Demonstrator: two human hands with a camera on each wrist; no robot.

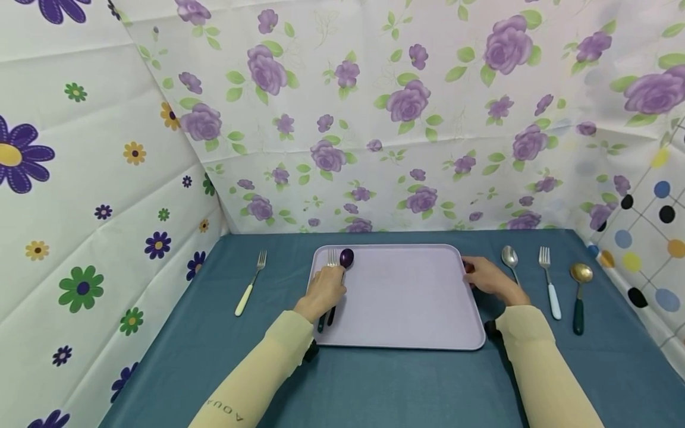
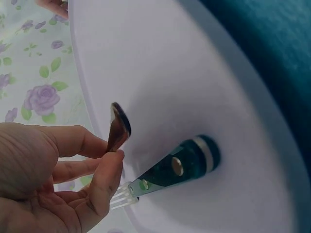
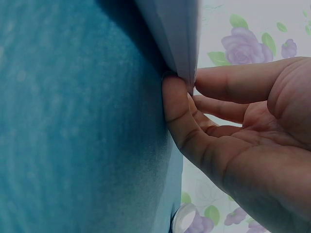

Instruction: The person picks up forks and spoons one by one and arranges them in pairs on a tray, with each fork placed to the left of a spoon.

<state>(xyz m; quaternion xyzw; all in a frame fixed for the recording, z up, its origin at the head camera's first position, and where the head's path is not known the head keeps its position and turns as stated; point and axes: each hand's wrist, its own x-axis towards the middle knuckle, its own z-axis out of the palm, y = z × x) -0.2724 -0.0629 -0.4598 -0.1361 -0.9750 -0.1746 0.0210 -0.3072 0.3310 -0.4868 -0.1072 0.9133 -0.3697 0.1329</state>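
A pale lilac tray (image 1: 407, 297) lies on the blue-green cloth. Over its left side my left hand (image 1: 323, 291) pinches a dark spoon (image 1: 346, 258) between thumb and fingers, the purple bowl pointing away from me. In the left wrist view the end of its handle (image 2: 117, 127) sticks up from the fingertips. Just left of the spoon, a fork with a dark green handle (image 2: 180, 165) lies on the tray, partly hidden by the hand in the head view. My right hand (image 1: 488, 278) grips the tray's right rim, thumb above and fingers underneath.
To the left of the tray lies a fork with a cream handle (image 1: 250, 288). On the right are a silver spoon (image 1: 510, 257), a fork with a white handle (image 1: 551, 288) and a gold spoon with a green handle (image 1: 580, 297). Flowered cloth walls (image 1: 364, 119) enclose the table.
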